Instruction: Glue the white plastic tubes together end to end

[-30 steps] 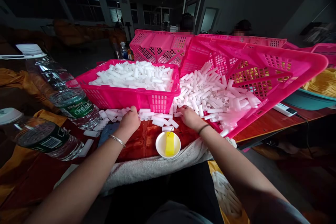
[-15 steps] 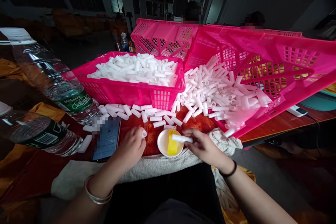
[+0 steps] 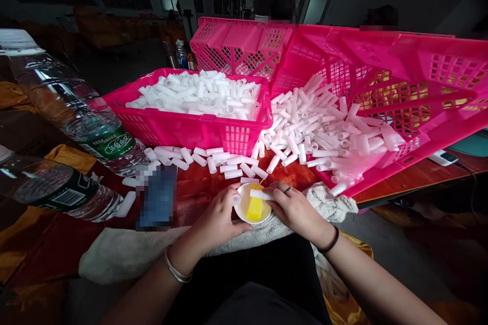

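My right hand point(image 3: 295, 208) pinches a short white plastic tube point(image 3: 261, 194) and holds it over a small white dish point(image 3: 243, 206) with a yellow sponge point(image 3: 254, 207) in it. My left hand point(image 3: 219, 216) is closed beside the dish's left rim, a white tube end point(image 3: 236, 199) showing at its fingertips. More white tubes point(image 3: 213, 157) lie in a row on the red table just beyond. A pink basket point(image 3: 190, 132) heaped with tubes stands behind them. A second pink basket point(image 3: 381, 111) lies tipped at the right, tubes spilling from it.
Two clear water bottles point(image 3: 87, 122) lie at the left, one nearer point(image 3: 57, 190). A phone point(image 3: 157, 202) lies left of the dish. A white towel point(image 3: 125, 254) covers the near table edge. Another pink basket point(image 3: 240, 45) stands behind, where other people sit. A white remote point(image 3: 442, 157) lies far right.
Both hands drew back from the row of tubes toward me, each carrying a tube. They now meet at the white dish, with the right hand's tube over the sponge.
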Available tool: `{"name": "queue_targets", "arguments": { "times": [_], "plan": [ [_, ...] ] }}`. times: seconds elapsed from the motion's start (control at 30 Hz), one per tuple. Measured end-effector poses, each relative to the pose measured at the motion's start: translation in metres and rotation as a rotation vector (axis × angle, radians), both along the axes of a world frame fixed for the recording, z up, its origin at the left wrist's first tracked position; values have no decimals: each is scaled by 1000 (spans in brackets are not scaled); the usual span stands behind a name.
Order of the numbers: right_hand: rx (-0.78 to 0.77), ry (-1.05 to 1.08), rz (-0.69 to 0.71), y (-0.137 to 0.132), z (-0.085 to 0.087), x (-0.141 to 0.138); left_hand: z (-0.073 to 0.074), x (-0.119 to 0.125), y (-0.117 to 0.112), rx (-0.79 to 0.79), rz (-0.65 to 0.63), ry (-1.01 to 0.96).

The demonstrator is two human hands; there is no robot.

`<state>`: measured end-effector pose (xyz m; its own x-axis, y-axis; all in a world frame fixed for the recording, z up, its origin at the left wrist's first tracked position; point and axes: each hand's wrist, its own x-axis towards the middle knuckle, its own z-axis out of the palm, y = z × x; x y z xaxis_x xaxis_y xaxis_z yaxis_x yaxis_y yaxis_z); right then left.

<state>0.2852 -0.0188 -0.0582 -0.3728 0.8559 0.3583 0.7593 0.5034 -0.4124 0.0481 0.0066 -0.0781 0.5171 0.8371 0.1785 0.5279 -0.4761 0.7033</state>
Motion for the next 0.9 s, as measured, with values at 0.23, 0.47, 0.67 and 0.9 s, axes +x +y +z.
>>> {"name": "queue_targets", "arguments": {
  "times": [0.23, 0.47, 0.67, 0.9],
  "plan": [
    [-112, 363, 74, 0, -9, -2, 3, 1, 3, -48, -7, -25],
    [-198, 445, -84, -11, -14, -6, 1, 1, 4, -12, 14, -57],
    [-138, 411, 55, -18, -5, -10, 3, 2, 3, -42, 27, -46],
    [-144, 423, 24, -25, -3, -15, 5, 3, 2, -25, 35, -62]
  ]
}}
